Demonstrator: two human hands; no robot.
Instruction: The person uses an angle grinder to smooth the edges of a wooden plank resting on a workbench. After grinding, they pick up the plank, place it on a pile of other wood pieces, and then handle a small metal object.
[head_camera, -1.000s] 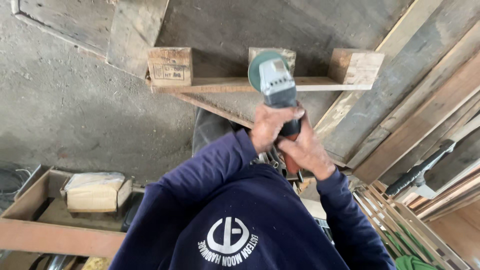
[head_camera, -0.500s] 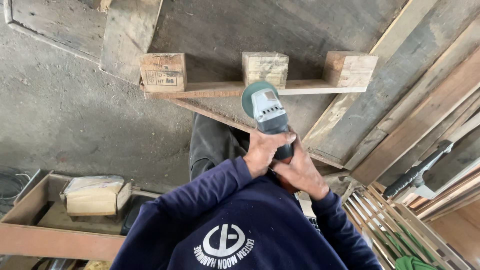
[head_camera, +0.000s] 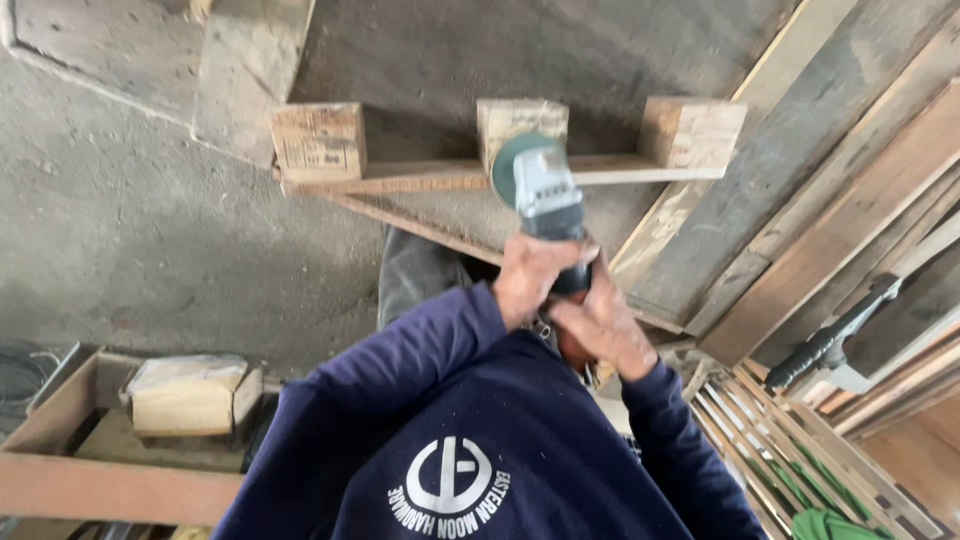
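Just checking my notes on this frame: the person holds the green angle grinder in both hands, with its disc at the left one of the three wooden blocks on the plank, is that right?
Not quite. The head view shows the angle grinder in the left hand and right hand, but its disc is at the middle block of the three on the plank, not the left block.

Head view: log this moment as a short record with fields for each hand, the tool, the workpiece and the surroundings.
left hand: left hand wrapped around the tool body, fingers closed
right hand: right hand gripping the rear of the handle
tool: angle grinder, green disc guard at the middle block
workpiece: wooden pallet piece, thin board bearing three blocks, on the concrete floor
surroundings: leaning planks on the right; a wrapped block in a wooden tray at lower left
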